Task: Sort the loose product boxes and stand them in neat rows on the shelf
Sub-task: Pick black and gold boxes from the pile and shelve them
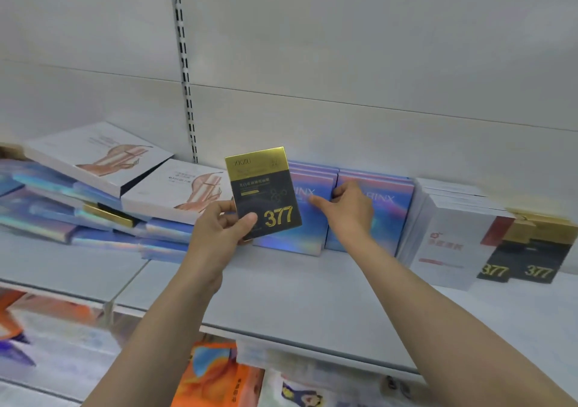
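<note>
The left hand (219, 228) is pinching the black-and-gold box (264, 192) at its lower corner, above the shelf (281, 284) middle. The right hand (350, 209), fingers spread and gripping nothing, is steadying the blue boxes (312, 212). The box appears light, stiff and glossy; gripping its side edges is advisable.

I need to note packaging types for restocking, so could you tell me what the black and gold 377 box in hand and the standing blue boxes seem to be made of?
The 377 box looks like matte black card with a shiny gold foil top band and numerals. The blue boxes look like card with a glossy holographic film, judging by the rainbow sheen.
</note>
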Demonstrator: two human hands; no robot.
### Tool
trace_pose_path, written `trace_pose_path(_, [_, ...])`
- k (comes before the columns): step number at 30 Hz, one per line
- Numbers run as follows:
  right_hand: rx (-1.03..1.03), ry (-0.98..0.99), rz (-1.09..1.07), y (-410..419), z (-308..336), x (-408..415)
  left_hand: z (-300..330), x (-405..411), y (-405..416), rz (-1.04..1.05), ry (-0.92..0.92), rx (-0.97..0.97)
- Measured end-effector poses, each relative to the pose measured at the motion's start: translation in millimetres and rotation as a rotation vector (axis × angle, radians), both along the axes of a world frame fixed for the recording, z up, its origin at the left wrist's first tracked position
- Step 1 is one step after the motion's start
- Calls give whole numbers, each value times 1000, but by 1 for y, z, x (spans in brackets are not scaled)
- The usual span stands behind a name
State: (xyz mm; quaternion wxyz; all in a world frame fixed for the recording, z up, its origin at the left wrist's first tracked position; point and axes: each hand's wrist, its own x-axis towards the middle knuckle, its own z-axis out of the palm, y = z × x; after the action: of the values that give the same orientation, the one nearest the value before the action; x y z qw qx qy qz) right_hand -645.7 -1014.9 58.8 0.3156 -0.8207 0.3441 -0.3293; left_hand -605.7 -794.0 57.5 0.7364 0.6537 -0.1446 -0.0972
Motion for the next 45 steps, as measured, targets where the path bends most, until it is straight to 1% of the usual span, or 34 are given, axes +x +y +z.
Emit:
trace_pose_path(4, [12, -13, 4, 2, 8, -9, 2, 7, -2, -50, -6, 14])
trace_pose_path(6, [59, -114, 44, 7, 23, -24, 3, 8, -8, -87, -22, 26])
trace_pose_path(8, [217, -216, 218, 13, 41, -40, 4, 5, -17, -132, -47, 15])
trace_pose_path(9, [300, -216, 317, 17, 48, -49, 6, 3, -23, -157, -61, 15])
trace_pose_path(11, [340, -160, 424, 19, 52, -66, 8, -7, -37, -213, -82, 11])
trace_pose_path(13, [326, -159, 419, 13, 51, -84, 11, -19, -51, -276, -106, 11])
trace_pose_path(17, [347, -227, 357, -12, 55, -131, 22, -48, -83, -366, -184, 33])
trace_pose_path(19, [348, -268, 320, -30, 61, -158, 27, -64, -105, -403, -246, 35])
trace_pose_path(21, [318, -290, 289, -52, 67, -188, 31, -81, -129, -418, -348, 45])
trace_pose_path(24, [290, -329, 208, -94, 76, -235, 31, -107, -168, -359, -573, 142])
trace_pose_path(28, [288, -388, 113, -150, 73, -294, 23, -138, -221, -247, -957, 377])
trace_pose_path(30, [294, -388, 75, -176, 65, -315, 19, -146, -245, -206, -1089, 502])
trace_pose_path(32, [316, -371, 39, -200, 53, -330, 14, -148, -265, -166, -1113, 588])
trace_pose_path(35, [367, -334, 16, -230, 32, -340, 3, -150, -284, -67, -1090, 660])
trace_pose_path(41, [411, -307, 21, -277, -3, -341, -9, -154, -299, 90, -1119, 709])
trace_pose_path(45, [422, -256, 11, -300, -24, -336, -9, -152, -302, 128, -1141, 722])
